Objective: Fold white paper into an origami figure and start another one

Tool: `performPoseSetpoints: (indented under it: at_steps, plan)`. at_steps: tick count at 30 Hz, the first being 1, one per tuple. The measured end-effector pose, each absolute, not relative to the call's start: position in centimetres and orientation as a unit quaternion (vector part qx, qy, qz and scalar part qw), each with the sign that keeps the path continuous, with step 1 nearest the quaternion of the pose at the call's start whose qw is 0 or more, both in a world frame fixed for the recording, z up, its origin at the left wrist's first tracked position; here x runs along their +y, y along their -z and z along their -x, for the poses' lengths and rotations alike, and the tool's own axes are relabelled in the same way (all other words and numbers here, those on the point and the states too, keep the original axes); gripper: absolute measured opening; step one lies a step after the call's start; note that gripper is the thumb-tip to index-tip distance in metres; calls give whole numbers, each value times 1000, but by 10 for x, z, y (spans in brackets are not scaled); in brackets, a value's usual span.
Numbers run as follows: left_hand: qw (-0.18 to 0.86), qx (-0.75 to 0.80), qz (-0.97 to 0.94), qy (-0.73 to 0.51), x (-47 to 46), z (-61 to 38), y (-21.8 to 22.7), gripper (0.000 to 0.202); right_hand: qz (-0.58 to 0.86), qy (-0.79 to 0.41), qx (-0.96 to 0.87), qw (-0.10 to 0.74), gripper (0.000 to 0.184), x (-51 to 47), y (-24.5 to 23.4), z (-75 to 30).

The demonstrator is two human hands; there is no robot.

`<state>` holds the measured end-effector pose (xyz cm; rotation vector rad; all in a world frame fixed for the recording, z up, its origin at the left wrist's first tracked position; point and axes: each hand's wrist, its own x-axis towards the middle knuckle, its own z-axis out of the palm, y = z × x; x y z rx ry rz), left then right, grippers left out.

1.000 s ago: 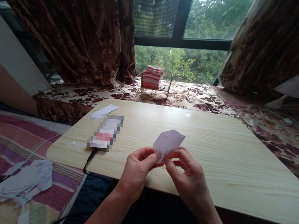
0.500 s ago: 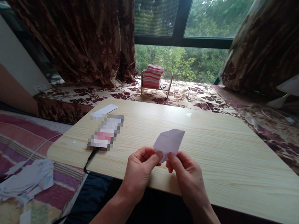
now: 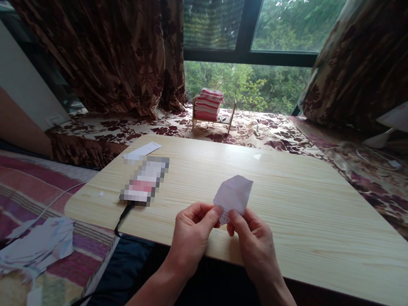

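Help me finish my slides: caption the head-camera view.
Left hand and right hand pinch a small paper piece over a wood-grained table.

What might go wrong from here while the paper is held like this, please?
The paper could tear or crease if the left hand and right hand, pinching its near end, pull unevenly. The black cord droops over the near edge of the table, so a stray movement might snag it.

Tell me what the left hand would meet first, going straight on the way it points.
The paper, which the left hand has in its grip. Past that, the line seems to run over the table roughly toward the scrap, though depth is unclear.
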<state>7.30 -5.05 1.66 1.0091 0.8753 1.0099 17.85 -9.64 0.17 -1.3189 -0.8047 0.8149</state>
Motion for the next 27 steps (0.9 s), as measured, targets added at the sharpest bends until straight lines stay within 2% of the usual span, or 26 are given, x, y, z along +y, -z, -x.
performPoseSetpoints:
  at_steps: [6, 12, 19, 23, 27]
  plan:
    - [657, 386, -469, -446, -50, -74, -15, 20, 565, -381, -354, 641, 24, -98, 2, -178]
    - [632, 384, -521, -426, -43, -69, -9, 32, 548, -404, -343, 647, 22, -98, 3, -178]
    - [563, 310, -690, -333, -46, -61, -32, 29, 564, -391, -257, 680, 32, -95, 7, -183]
    - [532, 307, -706, -352, -45, -65, -35, 30, 555, -394, -258, 685, 38, -88, 0, -180]
    - [474, 345, -708, -393, -41, -71, -28, 26, 560, -328, -223, 727, 44, -80, -2, -176]
